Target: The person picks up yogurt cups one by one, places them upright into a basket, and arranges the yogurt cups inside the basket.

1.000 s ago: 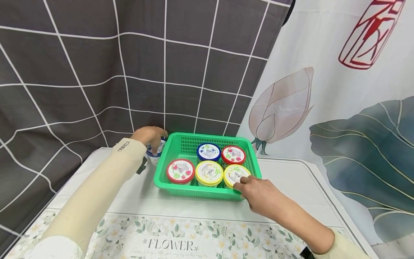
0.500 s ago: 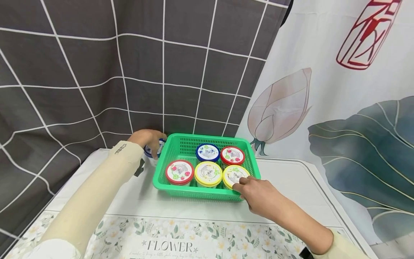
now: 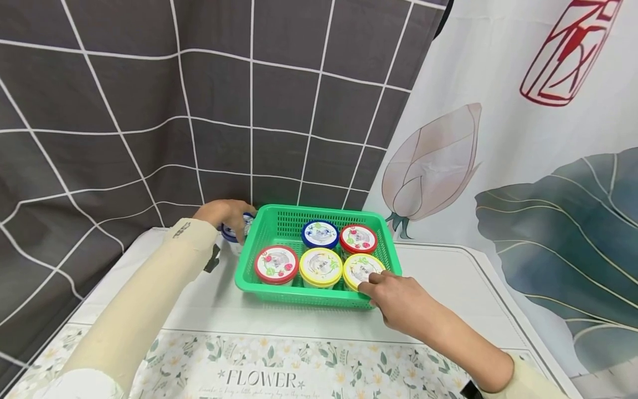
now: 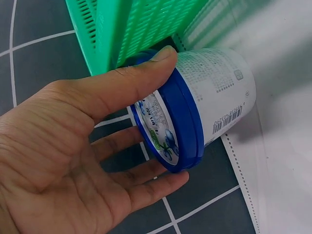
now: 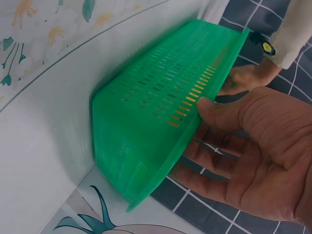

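Note:
At the basket's left side, my left hand holds a white tub with a blue lid, thumb on one side of the lid and fingers on the other. The blueberry picture on that lid faces my palm. The tub stands outside the green basket, close to its wall. My right hand grips the basket's front right rim, the thumb outside and the fingers reaching over it. Those fingers lie over the edge of a yellow-lidded tub; the right wrist view hides whether they touch it.
Inside the basket are another yellow-lidded tub, a red-lidded tub at front left, a blue-lidded tub and a red-lidded tub at the back. A dark checked curtain hangs close behind. A floral mat covers the table's front.
My left hand and its tub have shifted very slightly left. The right hand keeps its place on the basket rim.

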{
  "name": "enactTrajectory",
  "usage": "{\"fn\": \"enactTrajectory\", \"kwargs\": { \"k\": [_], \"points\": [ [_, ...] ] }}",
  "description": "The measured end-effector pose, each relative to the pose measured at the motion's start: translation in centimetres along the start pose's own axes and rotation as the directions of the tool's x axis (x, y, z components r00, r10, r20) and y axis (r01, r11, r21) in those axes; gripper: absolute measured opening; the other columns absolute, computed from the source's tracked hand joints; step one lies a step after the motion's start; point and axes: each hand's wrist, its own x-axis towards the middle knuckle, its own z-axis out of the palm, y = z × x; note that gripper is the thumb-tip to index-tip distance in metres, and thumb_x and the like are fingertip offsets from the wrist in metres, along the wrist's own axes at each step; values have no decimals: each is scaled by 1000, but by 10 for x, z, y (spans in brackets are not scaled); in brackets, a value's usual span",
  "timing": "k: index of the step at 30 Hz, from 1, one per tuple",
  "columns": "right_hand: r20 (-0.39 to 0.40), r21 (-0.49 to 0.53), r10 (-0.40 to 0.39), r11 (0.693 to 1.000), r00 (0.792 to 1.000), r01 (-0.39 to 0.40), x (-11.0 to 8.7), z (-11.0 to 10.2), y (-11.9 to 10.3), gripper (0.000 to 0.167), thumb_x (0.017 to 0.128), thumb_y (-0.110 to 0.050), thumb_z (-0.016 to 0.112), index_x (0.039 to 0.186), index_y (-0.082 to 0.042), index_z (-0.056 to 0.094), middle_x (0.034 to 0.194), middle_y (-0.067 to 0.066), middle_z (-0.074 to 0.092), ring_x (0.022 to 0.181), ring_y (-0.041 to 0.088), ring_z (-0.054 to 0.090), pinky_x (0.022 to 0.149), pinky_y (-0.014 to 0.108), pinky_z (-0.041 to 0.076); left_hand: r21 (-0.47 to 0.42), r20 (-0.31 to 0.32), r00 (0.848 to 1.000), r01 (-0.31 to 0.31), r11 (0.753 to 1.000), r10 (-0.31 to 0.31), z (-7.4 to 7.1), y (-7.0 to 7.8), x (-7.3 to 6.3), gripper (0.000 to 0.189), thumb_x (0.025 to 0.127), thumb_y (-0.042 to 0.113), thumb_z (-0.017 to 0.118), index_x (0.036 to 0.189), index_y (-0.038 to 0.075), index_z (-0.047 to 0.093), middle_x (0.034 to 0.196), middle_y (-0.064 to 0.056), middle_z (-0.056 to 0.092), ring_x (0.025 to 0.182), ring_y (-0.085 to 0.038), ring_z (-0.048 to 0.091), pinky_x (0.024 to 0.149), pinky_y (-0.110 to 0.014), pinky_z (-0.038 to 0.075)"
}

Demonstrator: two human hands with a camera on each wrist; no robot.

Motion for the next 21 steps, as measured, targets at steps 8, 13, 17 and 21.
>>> {"fn": "enactTrajectory", "kwargs": {
  "k": [8,13,17,21],
  "points": [
    [11,7,11,1000,1000,-12,1,-1,0,26,95,-8,88,117,-17,79,98,1,73,87,20,66,64,40,65,-24,-17,1000,1,1000,-1,0,-1,-2,97,88,18,95,172,12,46,175,-30,43,156,-55,49,124,-72,49],
    [21,12,16,1000,1000,-16,1,-2,0,25,95,-8,88,117,-17,78,98,1,73,88,20,67,64,40,65,-38,-32,999,-10,999,8,1,-3,-3,96,87,16,94,171,11,48,174,-30,44,155,-54,50,124,-71,49],
    [24,7,19,1000,1000,-19,1,-2,0,25,95,-8,88,116,-17,78,97,0,71,88,20,68,62,40,64,-37,-39,999,-19,999,18,2,-3,-3,95,87,16,94,171,11,48,174,-30,45,154,-53,51,125,-70,49],
    [18,5,15,1000,1000,-15,1,-1,0,25,95,-8,88,115,-18,78,96,-1,71,88,20,68,61,40,63,-36,-40,999,-13,999,12,2,-3,-3,96,87,17,93,171,11,47,175,-30,44,155,-54,51,125,-71,48]
  ]
}}
